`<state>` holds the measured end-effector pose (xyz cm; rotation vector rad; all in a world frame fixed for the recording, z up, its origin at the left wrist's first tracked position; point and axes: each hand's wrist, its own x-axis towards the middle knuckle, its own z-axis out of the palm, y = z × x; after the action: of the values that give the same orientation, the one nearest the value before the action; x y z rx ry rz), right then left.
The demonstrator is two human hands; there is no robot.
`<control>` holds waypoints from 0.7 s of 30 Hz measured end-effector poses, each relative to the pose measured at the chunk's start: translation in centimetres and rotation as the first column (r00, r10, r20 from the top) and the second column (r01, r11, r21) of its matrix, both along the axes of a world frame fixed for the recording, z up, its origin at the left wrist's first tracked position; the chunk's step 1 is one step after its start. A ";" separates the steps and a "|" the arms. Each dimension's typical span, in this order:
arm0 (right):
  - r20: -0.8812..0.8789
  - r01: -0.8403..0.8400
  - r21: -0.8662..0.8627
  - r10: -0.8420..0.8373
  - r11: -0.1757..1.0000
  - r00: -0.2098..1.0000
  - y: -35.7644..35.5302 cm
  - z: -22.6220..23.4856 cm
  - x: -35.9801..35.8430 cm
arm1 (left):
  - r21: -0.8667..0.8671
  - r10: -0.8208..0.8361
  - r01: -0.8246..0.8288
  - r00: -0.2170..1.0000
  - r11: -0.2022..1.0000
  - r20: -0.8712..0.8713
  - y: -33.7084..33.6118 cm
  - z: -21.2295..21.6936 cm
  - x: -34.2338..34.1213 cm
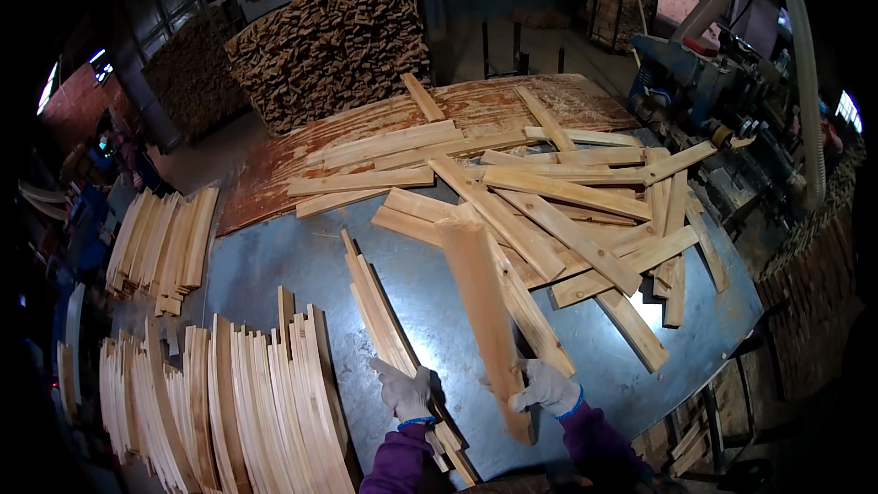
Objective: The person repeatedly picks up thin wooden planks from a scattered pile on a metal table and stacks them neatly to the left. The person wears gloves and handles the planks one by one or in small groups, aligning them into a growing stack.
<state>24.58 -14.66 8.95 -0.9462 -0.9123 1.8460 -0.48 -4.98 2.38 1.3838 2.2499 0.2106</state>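
My left hand (405,391), in a pale work glove with a blue cuff, lies over a few narrow wooden strips (380,306) on the metal tabletop. Its thumb and a finger are spread apart across them. A wide brown board (480,302) slants away from me, its far end towards the pile of loose boards. My right hand (547,390), gloved alike, grips this board by the right edge near its close end. The fingers beneath the board are hidden.
Jumbled wooden boards (585,242) cover the table's far right half. Curved slats stand in a tight row (265,393) at the near left, with another stack (165,242) behind. A reddish plywood sheet (366,123) lies at the back. Machinery (722,110) stands at right.
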 end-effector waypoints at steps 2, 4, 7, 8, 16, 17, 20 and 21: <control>0.341 0.048 0.047 -0.061 0.998 0.938 1.8 2.5 -1.5 | 0.029 0.017 -0.018 0.999 0.999 0.034 0.2 0.9 -0.7; 0.568 0.099 0.144 -0.164 0.985 0.807 4.1 -0.2 -2.5 | 0.021 0.074 -0.077 0.992 0.997 0.099 -0.1 1.3 -0.2; 0.988 -0.009 0.087 -0.085 0.996 0.128 9.8 -4.4 -6.2 | -0.020 0.107 -0.106 0.993 0.994 0.045 0.3 1.4 0.8; 0.997 -0.004 0.022 -0.022 1.000 0.068 10.0 -5.5 -6.2 | -0.062 0.055 -0.048 0.990 0.997 0.132 0.4 2.3 1.4; 0.945 -0.028 -0.041 0.048 0.999 0.323 13.1 -11.1 -8.3 | -0.013 0.009 -0.008 0.999 1.000 0.050 0.3 0.3 0.3; 0.928 -0.041 0.008 0.008 0.999 0.371 13.0 -11.2 -8.9 | -0.003 0.013 -0.013 0.999 1.000 0.036 0.2 0.3 0.1; 0.840 -0.035 0.155 -0.114 0.987 0.530 11.8 -11.5 -11.3 | -0.022 0.006 -0.006 1.000 1.000 0.015 0.4 0.1 -0.2; 0.864 -0.029 0.138 -0.106 0.990 0.492 11.8 -11.8 -11.7 | -0.033 0.005 -0.005 1.000 0.999 0.005 0.5 0.2 0.0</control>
<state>12.92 -2.86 -2.87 -1.8691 -1.5692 1.1342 -0.50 -4.52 2.59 1.3593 2.2429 0.1778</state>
